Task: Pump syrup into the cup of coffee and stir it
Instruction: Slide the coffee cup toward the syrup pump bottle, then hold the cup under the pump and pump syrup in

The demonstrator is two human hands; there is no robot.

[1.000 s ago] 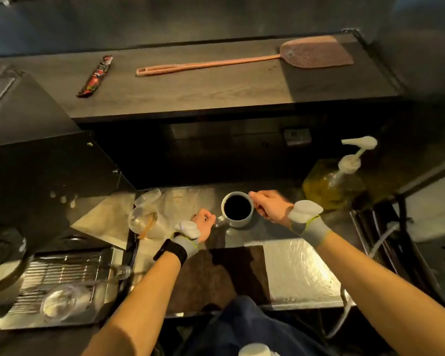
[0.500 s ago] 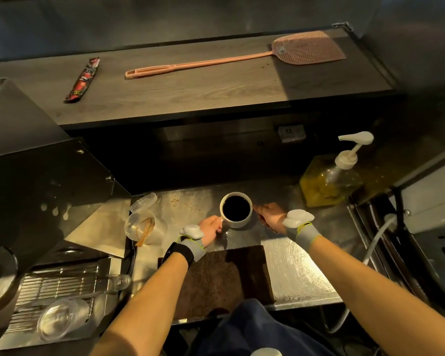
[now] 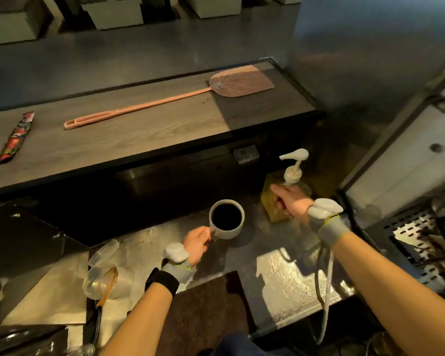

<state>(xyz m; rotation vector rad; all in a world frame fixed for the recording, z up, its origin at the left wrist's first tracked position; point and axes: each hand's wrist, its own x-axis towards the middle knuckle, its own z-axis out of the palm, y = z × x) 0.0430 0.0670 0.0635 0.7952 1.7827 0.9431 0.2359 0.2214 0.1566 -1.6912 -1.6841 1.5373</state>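
Gripping cup of coffee (image 3: 226,222) by handle, left hand (image 3: 197,244); right hand (image 3: 289,202) clasping syrup bottle (image 3: 280,199) beside it

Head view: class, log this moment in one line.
left hand: holds cup handle | right hand: on syrup bottle | pump: unpressed

Dim, warm light; steel counter (image 3: 288,281) glares; edges warp.

Pink fly swatter (image 3: 165,104) and red wrapper (image 3: 14,137) on the wooden shelf (image 3: 139,134); clear plastic cup (image 3: 108,278) on the steel counter (image 3: 288,278).
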